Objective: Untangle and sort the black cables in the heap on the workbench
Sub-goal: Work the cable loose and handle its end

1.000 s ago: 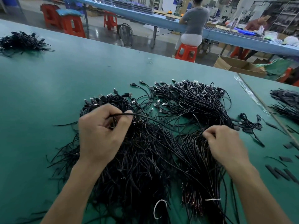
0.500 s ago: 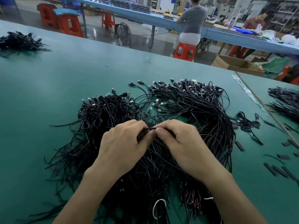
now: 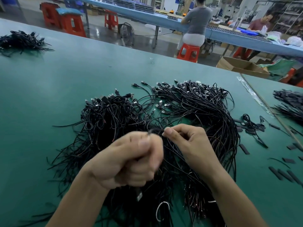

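Observation:
A big heap of black cables [image 3: 188, 112] with USB plugs at their far ends lies on the green workbench [image 3: 57, 89]. My left hand [image 3: 131, 161], blurred by motion, is curled in a fist over the heap's near middle and grips a black cable [image 3: 155, 130]; a USB plug [image 3: 139, 196] hangs below the fist. My right hand [image 3: 185, 141] pinches the same cable between thumb and forefinger, just right of the left fist. Both hands hover above the heap.
A smaller cable pile [image 3: 21, 40] lies far left, another pile [image 3: 290, 105] at the right edge. Short black sleeves [image 3: 285, 175] are scattered on the right. A white tie [image 3: 161, 210] lies near the front. People sit at a blue bench [image 3: 164, 18] beyond.
Both hands have lifted off the heap and come toward me. The left hand has closed into a fist and is pulling a cable, moving fast enough to blur.

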The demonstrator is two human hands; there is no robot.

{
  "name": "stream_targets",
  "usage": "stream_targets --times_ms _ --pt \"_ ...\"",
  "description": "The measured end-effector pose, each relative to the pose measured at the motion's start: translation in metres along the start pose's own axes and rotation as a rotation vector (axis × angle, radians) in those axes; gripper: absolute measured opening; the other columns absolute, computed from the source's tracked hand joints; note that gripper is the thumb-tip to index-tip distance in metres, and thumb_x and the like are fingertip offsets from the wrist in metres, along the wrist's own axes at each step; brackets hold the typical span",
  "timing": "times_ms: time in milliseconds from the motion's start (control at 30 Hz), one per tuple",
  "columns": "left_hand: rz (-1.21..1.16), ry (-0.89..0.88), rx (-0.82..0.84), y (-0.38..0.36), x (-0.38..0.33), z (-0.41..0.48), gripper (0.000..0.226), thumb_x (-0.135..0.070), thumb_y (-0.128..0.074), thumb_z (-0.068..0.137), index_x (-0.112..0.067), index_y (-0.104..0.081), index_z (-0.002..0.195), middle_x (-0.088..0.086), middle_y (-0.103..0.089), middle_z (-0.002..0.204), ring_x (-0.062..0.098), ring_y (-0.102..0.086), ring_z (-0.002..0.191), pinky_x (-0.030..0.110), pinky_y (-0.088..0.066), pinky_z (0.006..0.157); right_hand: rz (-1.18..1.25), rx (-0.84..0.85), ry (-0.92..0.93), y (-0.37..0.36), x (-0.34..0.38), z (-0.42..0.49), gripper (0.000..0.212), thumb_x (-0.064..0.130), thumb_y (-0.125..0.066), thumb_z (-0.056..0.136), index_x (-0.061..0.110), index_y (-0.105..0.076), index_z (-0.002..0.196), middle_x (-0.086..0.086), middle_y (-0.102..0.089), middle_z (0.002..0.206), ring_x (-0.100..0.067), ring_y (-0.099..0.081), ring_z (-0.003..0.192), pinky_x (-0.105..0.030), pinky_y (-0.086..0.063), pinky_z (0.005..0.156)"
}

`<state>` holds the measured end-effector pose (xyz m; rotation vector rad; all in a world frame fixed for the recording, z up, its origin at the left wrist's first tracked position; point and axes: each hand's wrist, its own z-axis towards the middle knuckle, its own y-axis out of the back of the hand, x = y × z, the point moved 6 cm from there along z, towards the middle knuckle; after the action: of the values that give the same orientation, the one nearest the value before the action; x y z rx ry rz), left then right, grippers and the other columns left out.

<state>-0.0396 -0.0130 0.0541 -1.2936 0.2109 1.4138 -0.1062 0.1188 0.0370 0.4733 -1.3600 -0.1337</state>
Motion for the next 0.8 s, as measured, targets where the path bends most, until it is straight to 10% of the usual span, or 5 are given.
stream_targets --times_ms 200,367,533,800 --pt "0.101 -0.286 -0.746 0.050 -0.007 -0.004 0.042 -0.042 -0.045 0.099 -0.016 -0.072 0.080 -0.006 -0.041 0.055 0.003 -0.038 0.043 0.014 -0.035 0.034 -0.207 0.416 0.022 -0.026 0.003 -0.019 0.018 0.041 -0.060 0.097 0.032 -0.073 0.089 0.008 -0.050 0.053 -0.004 -0.037 0.045 -0.022 -0.032 0.044" --pt "0.734 -0.306 -0.979 0.062 0.008 -0.005 0.038 -0.034 -0.041 0.098 -0.015 -0.073 0.103 0.002 -0.073 0.090 0.016 -0.071 0.089 0.026 -0.058 0.076 -0.361 0.484 0.096 -0.028 0.018 -0.025 0.023 0.033 -0.057 0.099 0.018 -0.068 0.085 -0.002 -0.063 0.076 -0.020 -0.056 0.065 -0.039 -0.048 0.063" --pt "0.908 0.000 -0.855 0.058 0.019 0.001 0.053 -0.054 -0.038 0.098 -0.026 -0.062 0.060 -0.001 -0.058 0.048 0.011 -0.053 0.042 0.024 -0.043 0.045 -0.296 0.249 0.215 -0.004 0.039 -0.014 0.019 0.034 -0.066 0.094 0.025 -0.071 0.077 0.013 -0.064 0.071 -0.003 -0.055 0.058 -0.013 -0.039 0.053" --pt "0.237 -0.012 -0.517 0.029 0.016 0.007 0.054 -0.051 -0.042 0.101 -0.019 -0.050 0.059 -0.010 -0.037 0.041 0.005 -0.029 0.033 0.017 -0.026 0.037 -0.005 0.058 0.108 0.010 0.024 -0.003 0.038 0.057 -0.061 0.082 0.021 -0.072 0.075 0.004 -0.042 0.049 -0.013 -0.032 0.047 -0.032 -0.026 0.045"
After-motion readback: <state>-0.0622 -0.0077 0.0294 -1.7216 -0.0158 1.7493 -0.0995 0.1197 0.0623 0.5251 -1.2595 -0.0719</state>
